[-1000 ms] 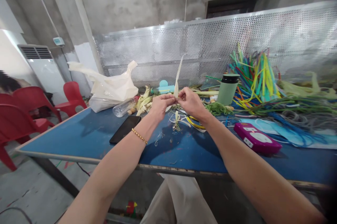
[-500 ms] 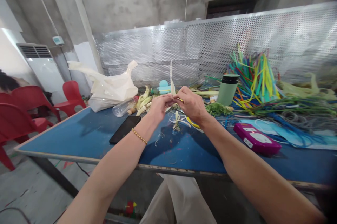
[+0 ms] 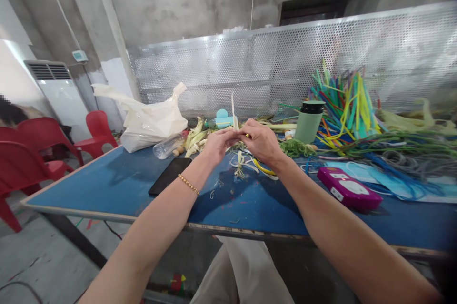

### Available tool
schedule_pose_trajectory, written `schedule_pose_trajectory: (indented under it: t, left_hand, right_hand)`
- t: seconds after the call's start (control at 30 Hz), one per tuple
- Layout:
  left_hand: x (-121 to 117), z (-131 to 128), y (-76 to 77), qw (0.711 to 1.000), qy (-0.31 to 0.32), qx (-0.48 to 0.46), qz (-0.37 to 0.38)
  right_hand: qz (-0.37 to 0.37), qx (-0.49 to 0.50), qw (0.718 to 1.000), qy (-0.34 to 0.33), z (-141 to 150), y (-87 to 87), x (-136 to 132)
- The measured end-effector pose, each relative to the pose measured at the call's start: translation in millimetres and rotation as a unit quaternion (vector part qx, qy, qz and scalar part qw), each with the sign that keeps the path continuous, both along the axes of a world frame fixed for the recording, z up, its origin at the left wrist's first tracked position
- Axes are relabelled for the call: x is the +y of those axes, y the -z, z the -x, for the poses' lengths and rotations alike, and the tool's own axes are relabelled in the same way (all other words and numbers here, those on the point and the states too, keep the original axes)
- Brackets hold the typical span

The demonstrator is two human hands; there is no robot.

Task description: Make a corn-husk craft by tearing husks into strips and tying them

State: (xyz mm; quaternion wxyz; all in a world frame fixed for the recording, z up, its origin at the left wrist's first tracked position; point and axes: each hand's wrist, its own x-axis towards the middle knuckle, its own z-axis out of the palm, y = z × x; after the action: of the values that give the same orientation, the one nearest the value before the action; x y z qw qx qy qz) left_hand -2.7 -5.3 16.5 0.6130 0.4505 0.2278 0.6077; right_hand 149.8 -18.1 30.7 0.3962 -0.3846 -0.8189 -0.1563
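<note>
My left hand (image 3: 219,143) and my right hand (image 3: 260,139) meet above the blue table, fingertips pinched together. A pale strip of corn husk (image 3: 234,112) rises from between them, its thin tip pointing up. Both hands are closed on its lower part, which the fingers mostly hide. Just below them on the table lies a small knotted bundle of pale husk (image 3: 239,166). A yellow curved band (image 3: 263,168) lies beside my right wrist. More corn husks (image 3: 195,137) are piled left of my left hand.
A white plastic bag (image 3: 153,121), a clear bottle (image 3: 167,146) and a black phone (image 3: 169,175) are on the left. To the right are a green tumbler (image 3: 309,123), a purple device (image 3: 348,189), blue masks (image 3: 396,181) and colourful strips (image 3: 352,109). A perforated metal panel (image 3: 228,71) stands behind.
The husk strip's tip has dropped lower and stands closer to my fingers. My right hand has shifted slightly, with its fingers closer to my left.
</note>
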Motion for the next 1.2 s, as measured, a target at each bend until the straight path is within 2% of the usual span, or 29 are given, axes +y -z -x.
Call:
schedule_pose_trajectory:
  t: [0.13,0.33,0.63,0.9,1.2]
  left_hand:
    - [1.2,1.4,0.7,1.000,0.007,-0.003,0.002]
    - [-6.6,0.6,-2.7,0.999,-0.033,0.016,-0.031]
    - [-10.2,-0.4,-2.1,0.994,-0.078,0.061,-0.056]
    - [-10.7,0.0,-3.2,0.991,-0.085,0.080,-0.063]
    - [-13.7,0.0,-6.0,0.986,-0.081,0.127,-0.069]
  right_hand:
    - [0.002,-0.014,1.000,0.015,1.4,-0.6,-2.6]
    - [0.019,-0.014,0.999,0.028,2.2,-1.0,-2.2]
    - [0.064,0.071,0.994,0.048,4.7,0.4,3.0]
    - [0.135,0.160,0.978,0.023,4.6,-1.7,5.1]
    - [0.124,0.139,0.982,0.010,-1.5,-0.8,9.6]
